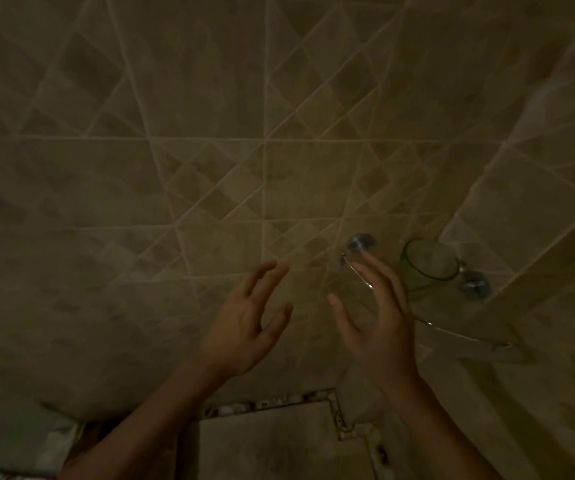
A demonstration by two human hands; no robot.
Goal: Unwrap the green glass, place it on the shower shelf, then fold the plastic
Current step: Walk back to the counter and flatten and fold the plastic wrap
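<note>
Head view: green glass [429, 266] stands upright on the corner shelf [466, 336], at two o'clock from your right hand [377, 323], the nearer; left hand [244, 323] apart, both open, empty.

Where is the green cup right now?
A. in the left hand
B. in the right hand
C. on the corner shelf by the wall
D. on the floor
C: the green cup stands upright on the glass corner shelf, and both the left hand and the right hand are open and empty.
</note>
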